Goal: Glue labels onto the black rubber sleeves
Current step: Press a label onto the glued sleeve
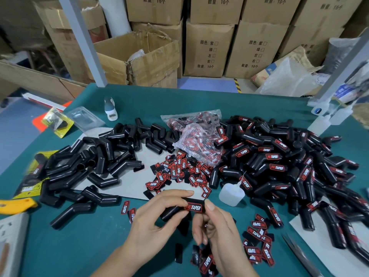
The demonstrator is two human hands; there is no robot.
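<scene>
from the head view we hold one black rubber sleeve (180, 209) over the green bench (83, 246), close in front of us, between both hands. our left hand (157, 218) has its grip curled around the sleeve's lower, ribbed end, fingers over the top and thumb beneath. our right hand (216, 226) pinches the other end, where a red and black label (194, 207) sits on the sleeve's face, thumb just beside its edge. we cannot tell whether the label is fully seated or only laid in place.

to our left lies a heap of bare sleeves (95, 162), partly on a grey sheet (127, 188). to our right a larger heap of labelled sleeves (283, 170) spreads wide. loose labels (179, 174) are scattered between the heaps and more lie near our wrists. a small glue bottle (231, 193) stands just beyond our right hand, its thin nozzle tilted up toward the labelled heap. a clear bag of labels (199, 142) rests behind it.

as we judge it, the main risk is the label sliding or lifting at a corner if we let go before the glue takes, since the sleeve is curved and springy. wet glue could also squeeze out onto our fingertips and smear the print, or bond skin to rubber. the bottle stands close enough that a careless reach might tip it onto the loose labels.
</scene>
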